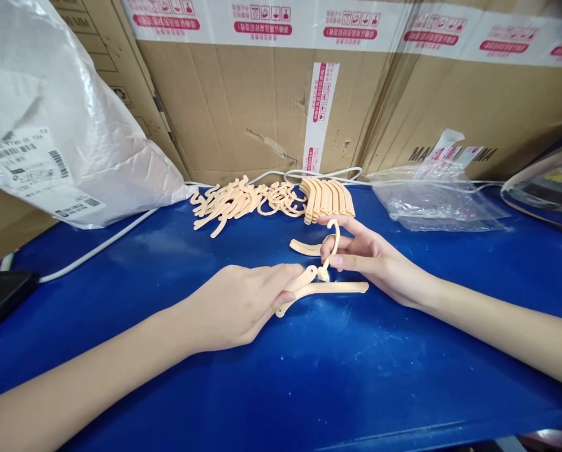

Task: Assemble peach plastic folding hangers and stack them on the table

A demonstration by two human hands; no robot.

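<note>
Head view, forearms [120, 364] angled inward, hands [243, 304] close, right [372, 254] pinching hook [336, 240]

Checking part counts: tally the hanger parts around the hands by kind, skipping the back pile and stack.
Hanger hook, in the right hand: 1
Curved hanger arms, one in the left hand: 3
Total: 4

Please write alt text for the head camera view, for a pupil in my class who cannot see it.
A person's left hand holds a cream curved strip close to a cream hook in the right hand, over a blue table. Behind them lie a loose heap of cream pieces and a tidy stack of strips, before cardboard boxes.
</note>
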